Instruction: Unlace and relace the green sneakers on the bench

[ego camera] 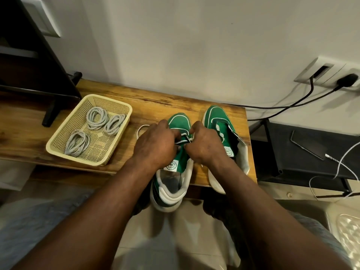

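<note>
Our left hand (155, 145) and right hand (206, 146) each pinch the white lace (183, 141) over the near green sneaker (180, 121). The second sneaker (217, 121) stands just beside it on the wooden bench (155, 102). At left, a yellow basket (58, 139) holds three coiled grey laces (97, 117).

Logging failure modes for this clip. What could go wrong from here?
1. The worked sneaker has its heel hanging over the front edge of the bench. A hard tug on the white lace by the left hand and right hand could tip it off.
2. The other sneaker sits at the bench's right corner with its heel past the edge, so the right forearm might knock it down.
3. The lace's loose loop lies on the bench and may snag.
</note>
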`<state>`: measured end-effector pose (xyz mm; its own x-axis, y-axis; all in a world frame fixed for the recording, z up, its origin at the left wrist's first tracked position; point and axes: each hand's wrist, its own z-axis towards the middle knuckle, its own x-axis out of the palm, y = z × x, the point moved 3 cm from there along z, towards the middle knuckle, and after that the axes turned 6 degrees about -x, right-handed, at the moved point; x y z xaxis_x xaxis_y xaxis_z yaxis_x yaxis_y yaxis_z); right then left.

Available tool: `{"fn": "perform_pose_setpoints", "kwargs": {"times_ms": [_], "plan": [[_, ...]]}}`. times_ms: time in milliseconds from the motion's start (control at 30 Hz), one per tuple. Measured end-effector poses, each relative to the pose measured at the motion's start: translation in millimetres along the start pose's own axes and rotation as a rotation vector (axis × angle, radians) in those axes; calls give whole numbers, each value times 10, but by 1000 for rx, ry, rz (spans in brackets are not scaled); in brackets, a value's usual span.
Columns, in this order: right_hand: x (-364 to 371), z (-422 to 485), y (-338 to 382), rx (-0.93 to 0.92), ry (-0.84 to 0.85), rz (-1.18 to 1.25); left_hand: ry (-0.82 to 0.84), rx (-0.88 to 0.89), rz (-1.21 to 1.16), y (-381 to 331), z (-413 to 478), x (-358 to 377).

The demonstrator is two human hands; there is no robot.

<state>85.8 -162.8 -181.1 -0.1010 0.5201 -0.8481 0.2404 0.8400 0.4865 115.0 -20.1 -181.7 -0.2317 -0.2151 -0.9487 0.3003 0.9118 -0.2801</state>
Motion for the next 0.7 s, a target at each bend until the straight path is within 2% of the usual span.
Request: {"fn": "perform_pose_setpoints", "kwargs": {"times_ms": [67,167,233,300,367,433,533,600,667,700], "plan": [[7,17,14,-47,0,-24,-33,2,-6,-4,-14,23],[28,11,44,-108,-8,-75,4,-41,-58,20,-13,53],[31,-4,59,-105,-9,-78,-16,-50,-56,21,-10,50],[18,-9,46,-72,-12,-67,-67,-66,-152,8,12,29],[6,-12,18,-10,-21,-41,-84,-116,-349,-4,45,-15],[-4,-21,-11,58,-18,-1,-74,-208,-655,19,81,-142],[-13,-19,-41,112,-5,44,-93,-226,-1363,115,75,-435],[-5,-7,-41,117,-7,72,-104,-202,-1705,179,65,-532],[4,3,-18,110,-9,80,-130,-267,-1855,206,68,-464],[10,5,-12,104,-8,79,-161,-301,-1756,199,82,-411]]}}
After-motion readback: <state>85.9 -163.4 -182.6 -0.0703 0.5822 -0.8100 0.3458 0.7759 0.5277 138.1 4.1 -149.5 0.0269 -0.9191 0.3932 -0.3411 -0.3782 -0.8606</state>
